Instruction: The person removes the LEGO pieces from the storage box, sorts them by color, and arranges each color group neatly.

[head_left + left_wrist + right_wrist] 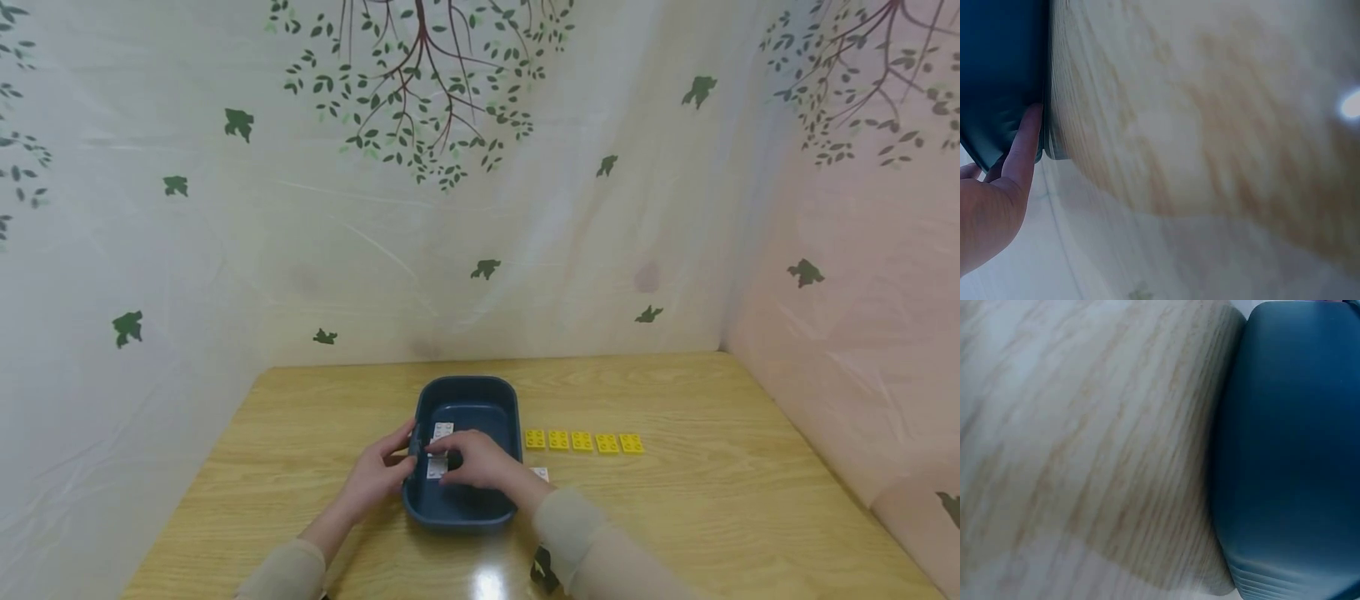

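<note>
The left hand (pixel 378 471) is down around 7 o'clock in the head view, and the right hand (pixel 480 460) sits pretty much at 6, near each other but not touching. The left forearm (pixel 330 523) angles in toward 1 or 2 o'clock, the right forearm (pixel 527 487) leans over toward 10, both bare at the wrist with pale sleeves (pixel 585 533) further back. Left thumb (pixel 401 470) points to about 2, spread wide from the fingers. Right hand's palm-down, fingertips and thumb bent toward each other, pinch style. Left wrist cam: hand around 8 o'clock, one digit pretty straight, aimed just past 12.
</note>
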A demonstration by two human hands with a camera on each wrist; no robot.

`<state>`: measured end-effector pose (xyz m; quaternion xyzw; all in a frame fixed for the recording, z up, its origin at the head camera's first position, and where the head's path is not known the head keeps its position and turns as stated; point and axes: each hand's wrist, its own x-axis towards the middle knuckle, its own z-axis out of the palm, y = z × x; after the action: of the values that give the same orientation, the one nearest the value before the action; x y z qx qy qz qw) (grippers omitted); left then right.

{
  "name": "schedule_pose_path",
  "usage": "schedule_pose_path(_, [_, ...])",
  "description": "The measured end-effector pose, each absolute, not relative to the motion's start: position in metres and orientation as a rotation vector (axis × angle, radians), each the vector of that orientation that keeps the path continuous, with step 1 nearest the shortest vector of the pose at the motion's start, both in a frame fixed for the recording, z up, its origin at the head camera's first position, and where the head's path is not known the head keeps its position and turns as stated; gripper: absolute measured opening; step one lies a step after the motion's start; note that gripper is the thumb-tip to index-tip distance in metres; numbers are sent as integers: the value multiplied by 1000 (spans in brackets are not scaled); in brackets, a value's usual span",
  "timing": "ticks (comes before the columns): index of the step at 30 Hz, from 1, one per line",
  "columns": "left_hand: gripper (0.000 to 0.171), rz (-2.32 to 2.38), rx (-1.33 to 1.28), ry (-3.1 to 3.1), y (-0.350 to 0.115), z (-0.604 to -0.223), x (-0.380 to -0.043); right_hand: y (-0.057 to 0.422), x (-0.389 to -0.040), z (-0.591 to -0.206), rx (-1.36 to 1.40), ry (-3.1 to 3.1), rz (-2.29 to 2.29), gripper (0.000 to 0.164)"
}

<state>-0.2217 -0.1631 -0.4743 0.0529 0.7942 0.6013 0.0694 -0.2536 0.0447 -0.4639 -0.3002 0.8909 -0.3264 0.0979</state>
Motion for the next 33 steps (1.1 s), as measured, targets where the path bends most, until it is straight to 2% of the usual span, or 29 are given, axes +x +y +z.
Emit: schedule_pose_path(33, [59, 1822, 180, 2402, -161, -477, -219, 44, -253, -473, -930, 2647, -911, 39])
